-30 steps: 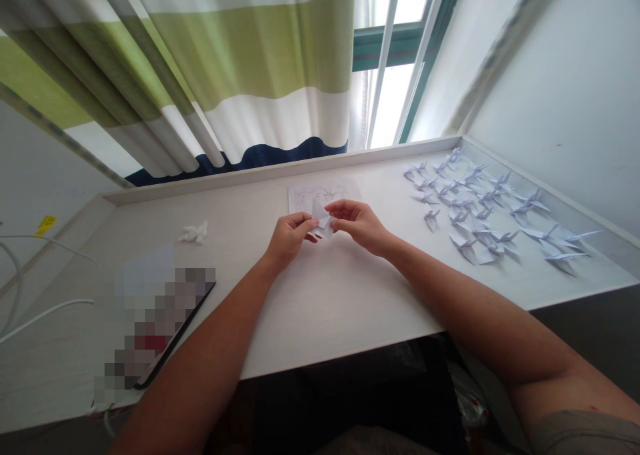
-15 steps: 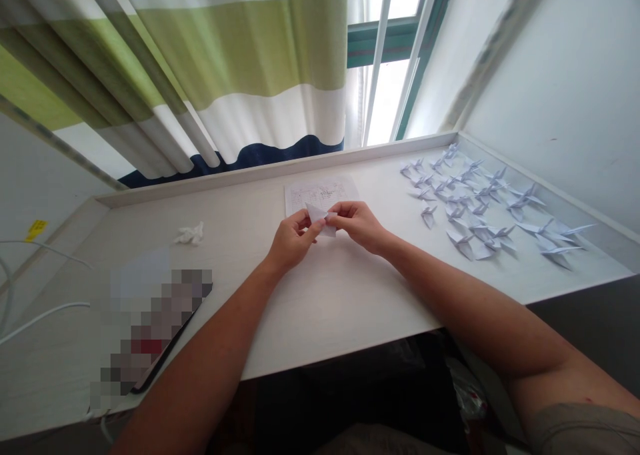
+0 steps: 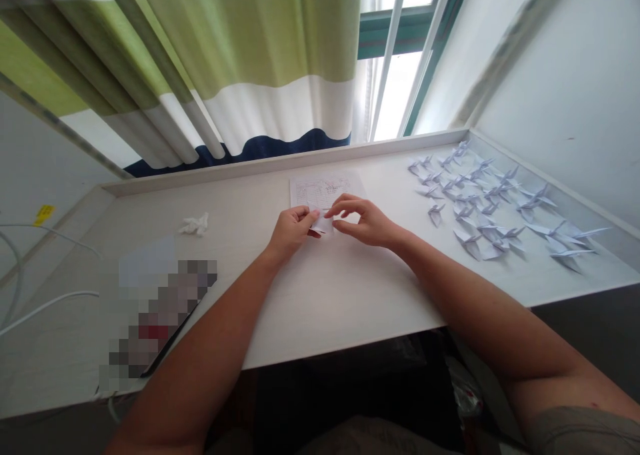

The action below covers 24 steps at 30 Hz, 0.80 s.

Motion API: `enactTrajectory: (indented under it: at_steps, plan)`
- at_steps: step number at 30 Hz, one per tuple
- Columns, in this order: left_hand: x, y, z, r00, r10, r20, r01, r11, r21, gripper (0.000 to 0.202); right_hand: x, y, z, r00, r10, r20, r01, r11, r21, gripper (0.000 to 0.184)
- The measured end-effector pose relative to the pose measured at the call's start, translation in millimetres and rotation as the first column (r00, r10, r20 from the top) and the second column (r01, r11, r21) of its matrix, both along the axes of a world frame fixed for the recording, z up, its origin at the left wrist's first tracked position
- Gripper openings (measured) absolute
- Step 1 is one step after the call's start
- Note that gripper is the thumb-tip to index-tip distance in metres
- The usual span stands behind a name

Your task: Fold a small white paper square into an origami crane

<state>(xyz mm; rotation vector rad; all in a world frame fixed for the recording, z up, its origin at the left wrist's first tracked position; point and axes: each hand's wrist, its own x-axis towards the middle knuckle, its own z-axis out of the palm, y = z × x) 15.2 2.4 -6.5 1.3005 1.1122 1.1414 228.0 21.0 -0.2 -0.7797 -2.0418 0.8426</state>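
Between the thumb and fingers of my left hand [image 3: 295,228] is a small folded piece of white paper [image 3: 323,225], held above the middle of the desk. My right hand [image 3: 367,221] is just right of it, thumb and forefinger apart with a gap between them. Whether a right fingertip still brushes the paper's edge is hard to make out. Behind both hands lies a printed sheet [image 3: 325,187], its lower part covered by my fingers. Several folded white paper cranes [image 3: 497,191] stand grouped on the right side of the desk.
A crumpled white tissue [image 3: 194,224] lies on the left of the white desk [image 3: 320,308]. Nearer to me is a blurred-out flat object with a dark edge [image 3: 173,335]. White cables [image 3: 50,308] run along the left. A raised rim borders the desk's back, below a striped curtain [image 3: 280,35].
My right thumb and forefinger have come off the paper and spread apart. My left hand keeps hold of the paper, which is now turned differently. The view has shifted slightly.
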Motion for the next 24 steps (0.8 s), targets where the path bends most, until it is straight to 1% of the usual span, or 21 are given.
enactTrajectory:
  at_steps: [1,3,4,6,9,12,17,20,24]
  plan:
    - [-0.8,0.4,-0.5,1.0,0.003,0.006,-0.003,1.0,-0.011,0.038,2.3,-0.8,1.0,0.998,-0.006,0.06,0.001,0.996,0.088,0.017]
    - [-2.2,0.9,-1.2,1.0,0.008,0.01,-0.008,0.999,-0.049,0.036,5.0,-2.7,2.4,0.987,-0.02,0.161,-0.015,0.977,0.213,0.018]
    - [-2.8,1.0,-1.3,1.0,0.01,0.007,-0.01,0.998,-0.07,0.035,5.5,-3.4,2.8,0.979,-0.02,0.204,-0.033,0.968,0.25,0.02]
    - [-3.5,1.0,-1.1,1.0,0.007,-0.007,-0.008,0.996,-0.094,0.035,4.8,-4.1,2.8,0.961,0.013,0.278,-0.092,0.958,0.273,0.022]
    - [-3.7,0.6,0.0,1.0,-0.022,-0.014,0.021,0.995,-0.098,0.039,1.7,-3.7,1.9,0.942,0.104,0.318,-0.181,0.958,0.221,0.013]
    - [-3.8,0.3,1.0,0.998,-0.059,-0.031,0.056,0.993,-0.1,0.042,-0.5,-2.8,1.0,0.947,0.162,0.276,-0.211,0.965,0.157,0.01]
    - [-4.3,0.0,0.6,0.989,-0.119,-0.088,0.112,0.99,-0.084,0.042,1.0,-1.3,0.8,0.949,0.201,0.242,-0.222,0.973,0.065,0.012]
    - [-3.2,-0.6,0.7,0.983,-0.132,-0.126,0.125,0.99,-0.064,0.043,2.4,-0.6,1.8,0.95,0.224,0.219,-0.232,0.973,0.011,0.013]
    - [-1.1,-3.0,3.9,0.982,-0.108,-0.156,0.103,0.994,-0.04,0.056,1.3,-1.2,3.8,0.967,0.194,0.167,-0.202,0.979,0.029,0.014]
